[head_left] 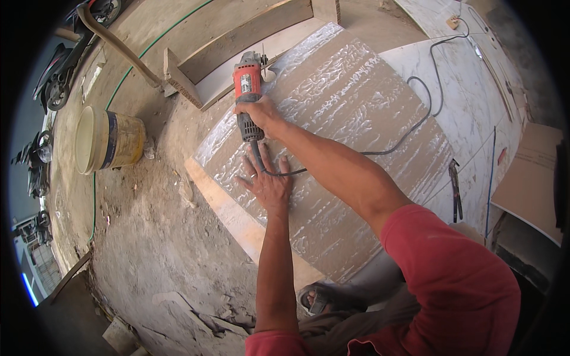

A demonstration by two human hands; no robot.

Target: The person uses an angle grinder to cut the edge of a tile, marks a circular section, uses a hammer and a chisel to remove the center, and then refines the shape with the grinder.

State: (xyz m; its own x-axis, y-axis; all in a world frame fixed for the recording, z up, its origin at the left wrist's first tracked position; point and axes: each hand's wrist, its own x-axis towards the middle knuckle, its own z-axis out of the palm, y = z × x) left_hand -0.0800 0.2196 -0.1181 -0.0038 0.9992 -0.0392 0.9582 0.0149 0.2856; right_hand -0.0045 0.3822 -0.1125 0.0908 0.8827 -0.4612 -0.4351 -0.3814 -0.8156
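A red and black angle grinder (247,83) is in my right hand (262,114), fingers wrapped round its dark rear body. Its head lies at the far left edge of a large slab (332,202), whose upward face is brown with rough white ridges. Flat on this slab, just nearer than the grinder, rests my left hand (271,183) with its fingers spread. The black power cord (386,152) leaves the grinder's rear, passes by my left hand and under my right forearm, then crosses the slab to the right. The grinder's disc is hard to make out.
Wooden boards (237,41) stand beyond the slab. To the left are a tipped-over yellowish bucket (113,140), a curved wooden handle (116,44), a green hose (122,83) and motorbikes (59,77). Pale marbled slabs (469,101), a pliers-like tool (455,190) and cardboard (531,172) lie right.
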